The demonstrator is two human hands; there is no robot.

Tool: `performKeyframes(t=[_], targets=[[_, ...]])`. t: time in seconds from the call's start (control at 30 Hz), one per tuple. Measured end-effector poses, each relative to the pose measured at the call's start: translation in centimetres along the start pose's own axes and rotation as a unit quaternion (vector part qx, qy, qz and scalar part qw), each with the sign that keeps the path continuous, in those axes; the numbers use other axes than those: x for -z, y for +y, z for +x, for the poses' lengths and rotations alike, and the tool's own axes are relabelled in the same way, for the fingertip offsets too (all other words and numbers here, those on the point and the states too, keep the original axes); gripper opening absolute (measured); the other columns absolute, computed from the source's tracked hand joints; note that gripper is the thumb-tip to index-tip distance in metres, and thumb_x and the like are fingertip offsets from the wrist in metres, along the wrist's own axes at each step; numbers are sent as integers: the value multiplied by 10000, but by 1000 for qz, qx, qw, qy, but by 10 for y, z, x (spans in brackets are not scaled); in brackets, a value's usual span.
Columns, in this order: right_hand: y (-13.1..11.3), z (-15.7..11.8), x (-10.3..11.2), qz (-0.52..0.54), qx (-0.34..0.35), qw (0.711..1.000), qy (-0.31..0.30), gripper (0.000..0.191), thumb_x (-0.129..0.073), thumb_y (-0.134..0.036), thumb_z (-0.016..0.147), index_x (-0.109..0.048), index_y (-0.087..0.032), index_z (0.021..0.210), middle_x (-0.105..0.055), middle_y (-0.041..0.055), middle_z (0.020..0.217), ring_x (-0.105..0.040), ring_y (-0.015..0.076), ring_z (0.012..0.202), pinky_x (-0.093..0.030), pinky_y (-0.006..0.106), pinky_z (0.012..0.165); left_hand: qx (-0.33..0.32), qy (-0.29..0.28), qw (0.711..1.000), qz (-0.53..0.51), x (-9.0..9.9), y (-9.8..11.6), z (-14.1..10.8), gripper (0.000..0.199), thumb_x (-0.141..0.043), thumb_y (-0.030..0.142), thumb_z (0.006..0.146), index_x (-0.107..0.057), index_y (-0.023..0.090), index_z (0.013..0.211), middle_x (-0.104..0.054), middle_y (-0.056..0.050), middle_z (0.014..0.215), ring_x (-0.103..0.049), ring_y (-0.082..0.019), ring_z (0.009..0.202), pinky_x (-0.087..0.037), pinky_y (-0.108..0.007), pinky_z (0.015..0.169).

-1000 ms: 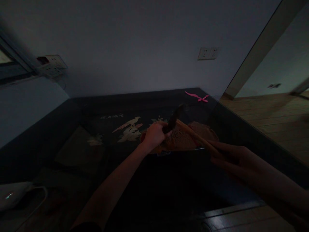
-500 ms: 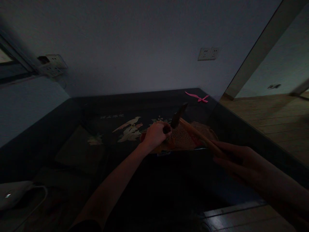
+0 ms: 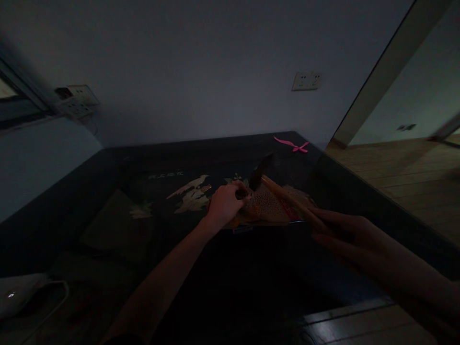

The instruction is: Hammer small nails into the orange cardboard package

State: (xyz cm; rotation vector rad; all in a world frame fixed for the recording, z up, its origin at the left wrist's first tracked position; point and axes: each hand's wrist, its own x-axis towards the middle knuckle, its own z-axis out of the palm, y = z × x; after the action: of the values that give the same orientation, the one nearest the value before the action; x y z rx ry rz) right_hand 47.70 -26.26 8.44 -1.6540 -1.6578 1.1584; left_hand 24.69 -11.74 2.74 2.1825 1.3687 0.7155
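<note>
My right hand (image 3: pixel 350 235) is wrapped round the wooden handle of a hammer (image 3: pixel 287 194). The hammer's dark head lies just right of my left hand's fingertips, over a brownish, dotted piece (image 3: pixel 268 201) that rests on the dark table. My left hand (image 3: pixel 226 201) is closed at the left part of this piece, thumb and forefinger curled into a ring. Whatever sits in that pinch is too small and dark to make out. Under the fingers, the left end of the dotted piece is hidden.
The dark table (image 3: pixel 143 158) bears a bird-and-flower picture (image 3: pixel 192 196). A pink ribbon (image 3: pixel 293 144) lies at its far right corner, below a wall socket (image 3: pixel 306 81). At the near left sit a white device (image 3: pixel 21 292) and its cable. Wooden floor (image 3: pixel 402 167) shows on the right.
The hammer head has shifted slightly left and down, nearer my left fingertips, and looks blurred. My left hand keeps its pinch. The whole view has shifted slightly.
</note>
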Motion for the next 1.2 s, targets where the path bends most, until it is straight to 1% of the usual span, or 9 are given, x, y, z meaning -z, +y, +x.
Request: performKeyframes(t=[0.1,0.2,0.33,0.47,0.73,0.87,0.97,1.1,1.2], targets=[[2,1,-1,-12,9,1000,3,459,-570,-371,828,-549,-205,1255,-502,-15,619,-402,81,440,-324,166,349,-18,16,1000,-13,-2,0,0,126,-629,243,756,-670,218,872,-714,-20,869,-658,-184,823,-496,-308,788],[6,1,-3,-13,-8,1000,9,485,-551,-382,837,-523,-184,1279,-437,-47,557,-385,74,413,-305,156,336,-30,29,999,-31,-4,0,-1,147,-633,223,746,-656,206,890,-713,-16,852,-660,-172,799,-500,-286,764],[12,0,-6,-11,-23,1000,-5,548,-523,-421,849,-464,-155,1325,-428,-56,547,-378,70,395,-302,160,339,-38,31,999,-11,-2,2,-2,136,-618,201,745,-670,203,871,-712,-21,865,-658,-186,820,-498,-295,773],[13,-1,-9,1,-30,1000,0,574,-546,-418,830,-461,-143,1326,-434,-55,546,-380,73,394,-310,167,338,-27,28,999,14,0,4,-3,156,-612,204,752,-686,212,890,-715,-24,897,-655,-196,859,-492,-310,805],[9,-2,-7,4,-25,1000,18,540,-569,-402,819,-500,-173,1304,-436,-53,546,-390,75,396,-307,163,331,-16,18,1000,16,-2,3,-3,172,-642,293,769,-706,223,912,-723,-28,897,-660,-197,842,-500,-311,794],[12,-1,-9,3,-12,1000,9,553,-540,-409,842,-460,-177,1338,-410,-62,542,-378,72,397,-303,162,338,-12,22,999,35,-3,5,-3,181,-632,323,786,-713,229,918,-726,-26,924,-659,-200,857,-490,-326,817],[13,-1,-10,7,-17,1000,6,558,-535,-406,847,-450,-173,1347,-404,-62,543,-367,72,399,-298,162,338,-29,20,999,35,-3,5,-3,176,-615,318,802,-713,236,925,-725,-15,938,-657,-197,868,-489,-317,804],[6,-5,-6,8,-9,1000,23,543,-552,-412,834,-478,-198,1327,-444,-46,573,-375,77,429,-307,164,349,-25,20,999,28,-3,3,-2,175,-634,340,790,-710,224,898,-727,-25,915,-660,-202,857,-485,-316,796],[2,-8,-5,-2,-12,1000,11,546,-524,-429,848,-453,-218,1346,-426,-52,559,-355,76,416,-285,160,341,-23,22,999,3,-3,1,-2,171,-649,346,781,-695,219,886,-725,-25,897,-662,-191,844,-485,-300,783]])
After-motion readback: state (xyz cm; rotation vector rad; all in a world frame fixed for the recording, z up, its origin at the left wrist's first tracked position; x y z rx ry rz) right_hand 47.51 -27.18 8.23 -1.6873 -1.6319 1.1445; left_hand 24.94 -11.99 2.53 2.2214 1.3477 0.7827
